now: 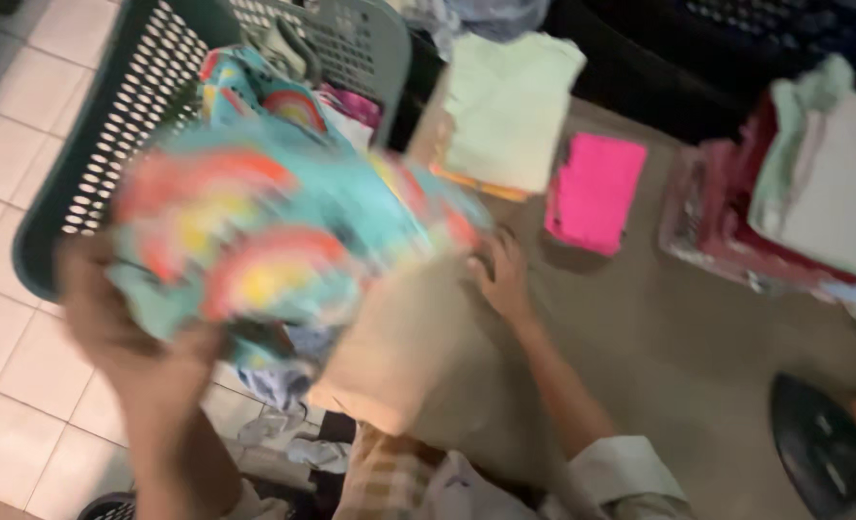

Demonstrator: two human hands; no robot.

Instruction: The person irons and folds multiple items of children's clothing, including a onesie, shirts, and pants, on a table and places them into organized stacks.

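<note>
**Listener:** What are your hands doing?

**Me:** My left hand [134,332], at about eight o'clock in the view, is closed around the lower edge of a turquoise garment with a rainbow print [274,226]. The cloth is blurred, so I can't tell exactly how the fingers wrap it. It hangs bunched above my fist, spreading up toward one o'clock.

**Listener:** And the right?

**Me:** My right hand [503,279] lies at centre, at the garment's far right end. The fingers are spread loosely and rest where the cloth meets the tan work surface [640,327]. Whether they pinch the fabric, I cannot tell.

**Listener:** So which way does the garment run?

**Me:** Its long axis runs roughly from nine to three o'clock, between my two hands. The left has the surer hold.

**Listener:** What surrounds it?

**Me:** Behind the garment, at eleven o'clock, is a green perforated laundry basket [110,135] with more clothes inside. At one o'clock lies a folded pale green stack [505,106], then a folded bright pink piece [596,188]. At three o'clock sits a taller folded pile [813,183].
</note>
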